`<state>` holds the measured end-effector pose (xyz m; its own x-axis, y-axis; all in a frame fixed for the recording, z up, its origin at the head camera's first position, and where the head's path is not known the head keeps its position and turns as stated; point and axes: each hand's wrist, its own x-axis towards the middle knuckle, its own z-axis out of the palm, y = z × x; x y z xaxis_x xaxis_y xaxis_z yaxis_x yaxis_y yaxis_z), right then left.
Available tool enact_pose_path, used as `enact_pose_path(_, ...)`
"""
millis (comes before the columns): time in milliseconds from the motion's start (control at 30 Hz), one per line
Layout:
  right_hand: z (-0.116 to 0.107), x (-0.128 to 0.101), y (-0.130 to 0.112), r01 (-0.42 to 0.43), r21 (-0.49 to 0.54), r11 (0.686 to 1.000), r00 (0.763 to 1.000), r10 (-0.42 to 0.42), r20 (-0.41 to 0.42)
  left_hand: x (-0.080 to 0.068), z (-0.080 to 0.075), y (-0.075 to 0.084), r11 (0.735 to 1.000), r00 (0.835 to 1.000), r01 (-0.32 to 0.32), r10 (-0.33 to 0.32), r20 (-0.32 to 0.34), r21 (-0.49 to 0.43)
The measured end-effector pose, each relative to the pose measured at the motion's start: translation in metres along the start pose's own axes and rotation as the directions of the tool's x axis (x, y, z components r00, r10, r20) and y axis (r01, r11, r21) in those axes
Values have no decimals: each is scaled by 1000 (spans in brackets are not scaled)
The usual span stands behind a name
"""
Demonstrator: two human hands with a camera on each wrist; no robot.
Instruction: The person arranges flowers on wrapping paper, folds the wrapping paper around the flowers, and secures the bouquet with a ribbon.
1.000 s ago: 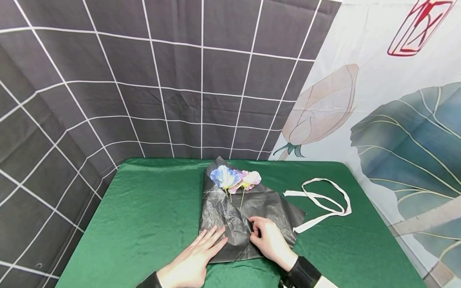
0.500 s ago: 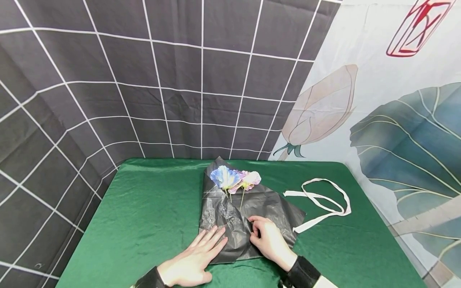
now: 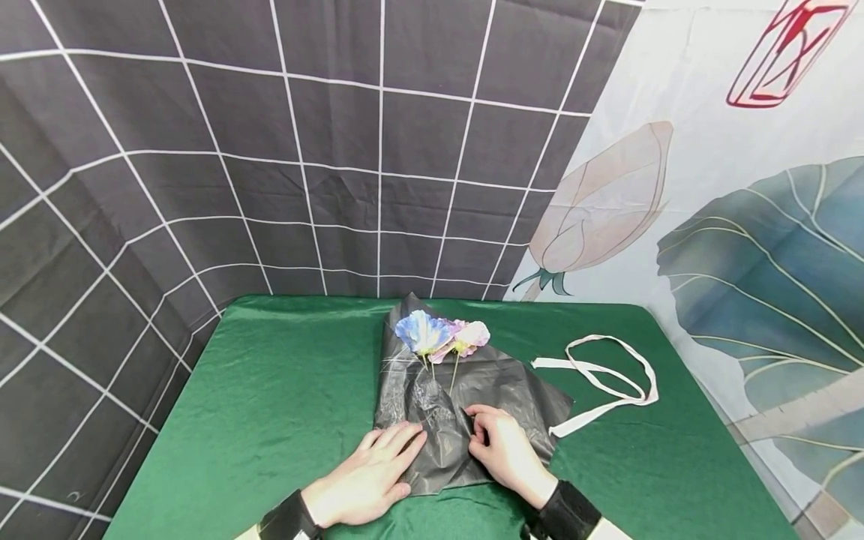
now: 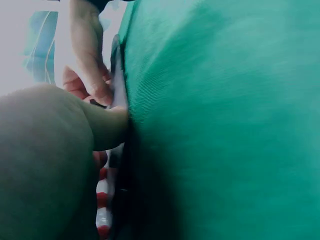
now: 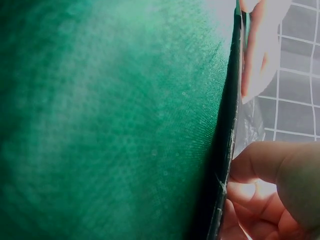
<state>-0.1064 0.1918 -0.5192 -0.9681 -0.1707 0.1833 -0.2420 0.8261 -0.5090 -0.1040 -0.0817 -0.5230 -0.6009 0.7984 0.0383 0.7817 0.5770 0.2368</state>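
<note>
A sheet of black wrapping paper (image 3: pixel 499 386) lies on the green tablecloth (image 3: pixel 283 390), folded over the stems of a blue flower (image 3: pixel 420 331) and a pink flower (image 3: pixel 470 334). My left hand (image 3: pixel 394 448) rests with nearly straight fingers on the paper's lower left flap. My right hand (image 3: pixel 481 431) pinches the fold's edge at the middle. In the left wrist view my thumb (image 4: pixel 107 125) lies against the dark paper edge (image 4: pixel 120 75). The right wrist view has my curled fingers (image 5: pixel 265 170) at the paper's edge (image 5: pixel 227 150).
A loose white ribbon (image 3: pixel 607 379) lies in loops on the cloth to the right of the paper. Checked dark cloth hangs behind and to the left, and a printed leaf curtain (image 3: pixel 742 225) to the right. Bare green cloth spreads left of the paper.
My left hand has drawn back a little toward me and its fingers have bent slightly on the flap. The right hand and the flowers have stayed put.
</note>
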Motion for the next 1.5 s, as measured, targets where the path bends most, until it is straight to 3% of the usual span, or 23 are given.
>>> enact_pose_path(300, 1, 0, 0, 1, 5, 1000, 1000, -1, 0, 30, -7, -7, 992, 993, 113, -109, 54, -64)
enact_pose_path(433, 1, -1, 1, -6, 6, 1000, 1000, 6, 6, 30, -4, -11, 987, 989, 147, -144, 44, -72)
enact_pose_path(667, 0, -1, 2, -12, 9, 1000, 1000, 12, 6, 23, 2, -28, 971, 992, 128, -125, 28, -202)
enact_pose_path(767, 0, -1, 3, -10, 8, 1000, 1000, 10, 4, 24, -2, -35, 978, 990, 138, -138, 11, -158)
enact_pose_path(1000, -1, -1, 2, -1, 14, 1000, 1000, 1, -4, 28, -14, -42, 980, 987, 151, -143, 71, -128)
enact_pose_path(1300, -2, -1, 3, -8, 22, 1000, 1000, 8, -2, 28, -7, -46, 1000, 997, 29, -28, -68, 5)
enact_pose_path(1500, -1, -1, 3, -8, 23, 1000, 1000, 8, -5, 31, -9, -45, 998, 998, 58, -58, -27, -17)
